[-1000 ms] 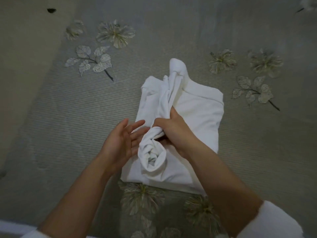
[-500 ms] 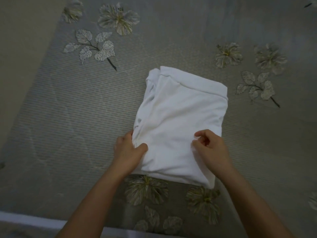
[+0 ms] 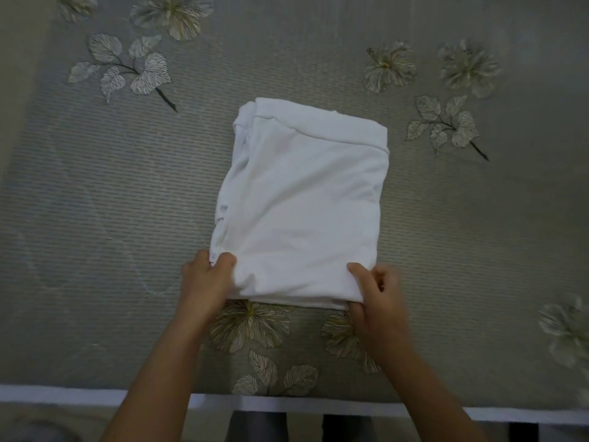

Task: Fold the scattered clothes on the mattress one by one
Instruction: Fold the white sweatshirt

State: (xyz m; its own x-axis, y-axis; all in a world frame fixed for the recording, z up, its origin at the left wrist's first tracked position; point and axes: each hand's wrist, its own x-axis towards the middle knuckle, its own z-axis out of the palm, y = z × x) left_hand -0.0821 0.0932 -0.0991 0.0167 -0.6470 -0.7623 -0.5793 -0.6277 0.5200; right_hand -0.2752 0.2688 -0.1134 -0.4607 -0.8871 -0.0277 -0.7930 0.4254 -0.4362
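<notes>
A white garment [image 3: 302, 202] lies folded into a rough rectangle in the middle of the grey flower-patterned mattress [image 3: 95, 218]. My left hand [image 3: 207, 282] grips its near left corner, thumb on top of the cloth and fingers under the edge. My right hand [image 3: 373, 295] pinches the near right corner, thumb on top and fingers curled beneath the bottom layers. Both forearms reach in from the near edge.
The mattress's white near edge [image 3: 63, 395] runs along the bottom of the view, with dark floor below it. A plain beige strip [image 3: 19, 74] borders the mattress on the left. No other clothes show in view.
One second ago my right hand held a rolled sleeve above the garment. That part is now tucked flat, and both hands have slid down to the near corners.
</notes>
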